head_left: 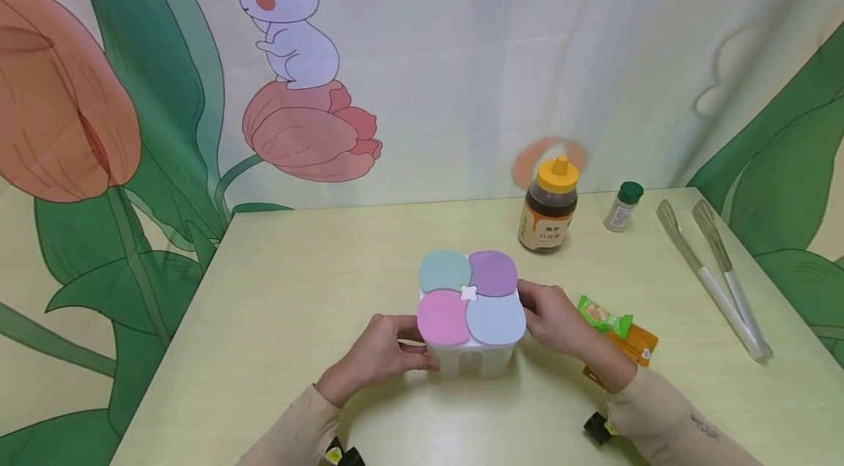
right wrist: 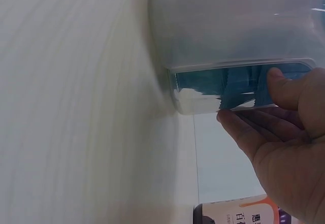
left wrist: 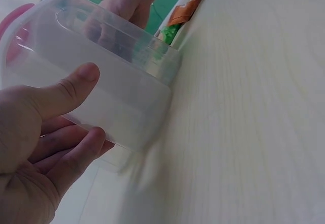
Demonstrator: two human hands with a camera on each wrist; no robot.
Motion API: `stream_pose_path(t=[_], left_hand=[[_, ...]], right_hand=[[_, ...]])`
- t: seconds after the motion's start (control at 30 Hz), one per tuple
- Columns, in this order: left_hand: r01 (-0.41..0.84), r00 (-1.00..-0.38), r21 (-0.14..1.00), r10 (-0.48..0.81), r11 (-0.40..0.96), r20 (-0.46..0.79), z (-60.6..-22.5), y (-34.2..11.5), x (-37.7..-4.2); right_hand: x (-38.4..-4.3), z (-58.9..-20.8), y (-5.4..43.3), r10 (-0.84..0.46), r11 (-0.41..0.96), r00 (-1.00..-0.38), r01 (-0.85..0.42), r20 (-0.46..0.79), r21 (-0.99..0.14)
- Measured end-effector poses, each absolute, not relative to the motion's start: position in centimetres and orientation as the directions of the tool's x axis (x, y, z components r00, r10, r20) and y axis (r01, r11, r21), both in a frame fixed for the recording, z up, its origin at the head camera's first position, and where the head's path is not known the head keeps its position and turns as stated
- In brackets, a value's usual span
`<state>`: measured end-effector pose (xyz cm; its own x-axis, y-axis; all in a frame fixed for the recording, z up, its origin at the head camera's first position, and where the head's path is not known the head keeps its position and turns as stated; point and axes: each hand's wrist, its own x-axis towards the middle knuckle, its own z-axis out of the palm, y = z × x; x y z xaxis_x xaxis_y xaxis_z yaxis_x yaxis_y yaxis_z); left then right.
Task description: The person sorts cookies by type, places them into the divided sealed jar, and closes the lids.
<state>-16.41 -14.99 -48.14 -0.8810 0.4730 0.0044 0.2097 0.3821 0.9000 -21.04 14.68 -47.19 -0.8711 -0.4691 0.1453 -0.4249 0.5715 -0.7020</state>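
A storage box with four petal-like lids in teal, purple, pink and light blue stands in the middle of the table. Its sides are clear, frosted compartments. My left hand grips the near-left side, the thumb against the wall and the fingers curled round a corner in the left wrist view. From the right, my right hand holds the far-right side. Blue packets show through one compartment in the right wrist view, beside the right thumb. Contents of the other compartments cannot be told.
A honey bottle with a yellow cap stands behind the box. Farther right are a small green-capped jar and long tongs. A green snack packet and an orange-brown packet lie beside the right forearm.
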Motion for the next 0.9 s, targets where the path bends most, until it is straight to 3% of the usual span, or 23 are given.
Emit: stream_pose_path(t=[0.23,0.57,0.77,0.9], left_hand=[[0.196,-0.878,0.919,0.479,0.342,0.009,-48.6,-14.9,-16.0],[0.304,-0.859,0.84,0.511,0.449,0.038,-47.1,-15.6,-16.0],[0.359,-0.877,0.821,0.461,0.445,0.134,-45.8,-16.2,-15.4],[0.457,-0.858,0.777,0.446,0.433,0.256,-45.1,-16.1,-14.8]], right_hand=[[-21.0,-47.1,14.9,-0.478,0.578,-0.869,-0.422,0.129,-0.699],[-21.4,-46.7,15.9,-0.508,0.579,-0.858,-0.406,0.077,-0.707],[-21.6,-46.4,17.1,-0.498,0.611,-0.865,-0.398,0.059,-0.684],[-21.6,-46.4,18.1,-0.471,0.618,-0.877,-0.407,0.098,-0.673]])
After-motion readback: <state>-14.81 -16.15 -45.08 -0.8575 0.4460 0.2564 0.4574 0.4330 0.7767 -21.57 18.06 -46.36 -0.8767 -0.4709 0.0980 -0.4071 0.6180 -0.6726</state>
